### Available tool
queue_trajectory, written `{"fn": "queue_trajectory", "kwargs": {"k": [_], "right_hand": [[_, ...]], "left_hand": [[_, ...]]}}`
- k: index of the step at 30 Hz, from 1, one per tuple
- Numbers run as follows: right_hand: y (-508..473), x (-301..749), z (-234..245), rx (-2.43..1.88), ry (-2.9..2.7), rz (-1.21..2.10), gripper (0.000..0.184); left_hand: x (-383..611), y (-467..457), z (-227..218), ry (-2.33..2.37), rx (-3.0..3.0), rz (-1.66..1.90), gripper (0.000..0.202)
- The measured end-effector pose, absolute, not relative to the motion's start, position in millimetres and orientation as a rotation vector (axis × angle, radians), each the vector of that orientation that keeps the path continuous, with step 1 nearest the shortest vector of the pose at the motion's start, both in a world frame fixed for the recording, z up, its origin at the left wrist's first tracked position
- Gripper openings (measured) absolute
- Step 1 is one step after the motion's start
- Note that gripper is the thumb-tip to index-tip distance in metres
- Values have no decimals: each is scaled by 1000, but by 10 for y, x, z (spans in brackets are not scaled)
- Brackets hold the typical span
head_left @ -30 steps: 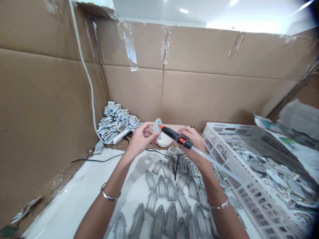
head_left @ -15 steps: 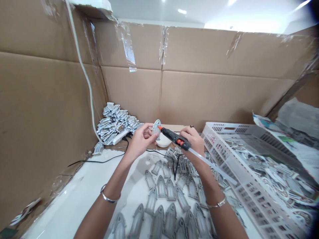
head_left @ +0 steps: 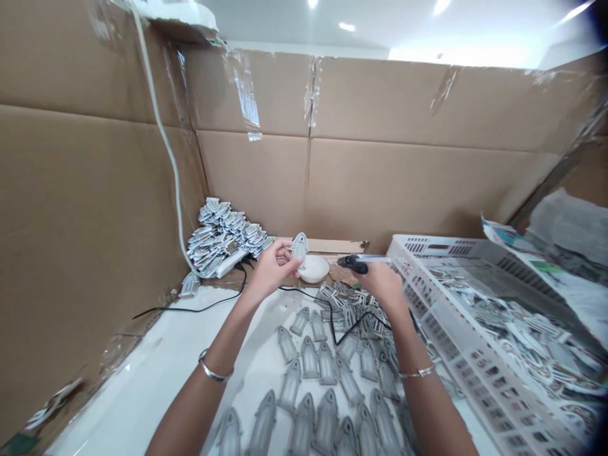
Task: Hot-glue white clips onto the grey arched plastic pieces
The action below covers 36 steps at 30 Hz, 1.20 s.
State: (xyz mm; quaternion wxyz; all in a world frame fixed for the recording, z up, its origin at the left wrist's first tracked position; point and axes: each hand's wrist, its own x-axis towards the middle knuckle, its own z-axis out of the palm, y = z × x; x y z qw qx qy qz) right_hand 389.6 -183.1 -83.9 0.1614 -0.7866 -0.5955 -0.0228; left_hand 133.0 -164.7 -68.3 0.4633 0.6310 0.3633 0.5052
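Observation:
My left hand (head_left: pixel 272 267) is closed on a small grey arch-shaped piece (head_left: pixel 299 246), held upright above the white table (head_left: pixel 142 386). My right hand (head_left: pixel 382 282) grips a black glue gun (head_left: pixel 354 263) with a clear glue stick (head_left: pixel 375 258) pointing right toward the crate. The gun's tip is turned away from the piece. Several grey arch-shaped pieces (head_left: pixel 313 373) lie in rows on the table below both hands. A small white bowl (head_left: pixel 313 268) sits just behind the held piece.
A white plastic crate (head_left: pixel 427 253) full of printed cut-outs stands at right. A heap of cut-outs (head_left: pixel 223 234) lies at the back left by a white power strip (head_left: pixel 230 261). A black cable (head_left: pixel 190 308) crosses the table. Cardboard walls (head_left: pixel 380 177) enclose the space.
My right hand has pulled the glue gun away from the held piece and swung it rightward, toward the crate. My left hand keeps the piece in about the same place.

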Motion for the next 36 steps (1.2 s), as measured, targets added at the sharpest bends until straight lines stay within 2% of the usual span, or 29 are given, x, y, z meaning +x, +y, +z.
{"fn": "queue_trajectory", "kwargs": {"k": [3,10,17,25,33,36], "right_hand": [[-1722,4008,-1001,-2450,-1716,76,37],[-1578,4163,-1281,-2568,-1689,152,40],[-1631,4156,-1167,-2595,-1663,88,38],[-1769,3921,-891,-2350,-1713,32,40],[-1858,3849,-798,-1990,-1713,-146,31],[-1891,3807,-735,-1807,-1713,-86,30]], "left_hand": [[1335,-1640,-692,891,1538,1244,41],[1352,-1646,-683,897,1530,1218,38],[1346,-1652,-690,912,1490,1172,37],[1302,-1650,-636,964,1662,1272,25],[1266,-1661,-623,1027,1722,1286,28],[1270,-1663,-618,973,1672,1264,26]]}}
